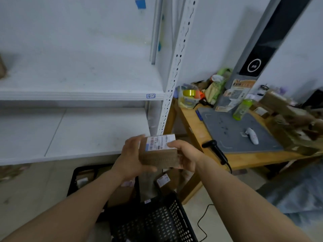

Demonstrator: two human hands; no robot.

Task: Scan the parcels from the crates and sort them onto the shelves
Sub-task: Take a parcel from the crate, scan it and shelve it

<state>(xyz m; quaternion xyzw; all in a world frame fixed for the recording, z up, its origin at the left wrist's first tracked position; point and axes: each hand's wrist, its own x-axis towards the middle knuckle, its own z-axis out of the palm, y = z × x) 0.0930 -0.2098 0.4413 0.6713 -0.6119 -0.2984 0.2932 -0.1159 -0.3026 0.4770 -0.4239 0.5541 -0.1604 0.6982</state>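
A small brown cardboard parcel [158, 157] with a white barcode label on top is held in front of me, above the crates. My left hand [130, 158] grips its left side and underside. My right hand [186, 157] holds its right end, thumb on the label. Below them stand black plastic crates [157, 222] with more labelled parcels [163, 179] inside. The white shelf unit [78, 95] is to the left, its lower board [87, 135] level with the parcel. A black handheld scanner [215, 151] lies at the wooden table's front edge.
The wooden table [195, 130] at the right carries a grey mat [232, 130], a white handheld device [251, 135], a green bottle [242, 109], tape rolls [189, 95] and piled brown boxes [286, 116]. A perforated shelf post [172, 84] stands between shelf and table. A black cable [202, 222] trails over the floor.
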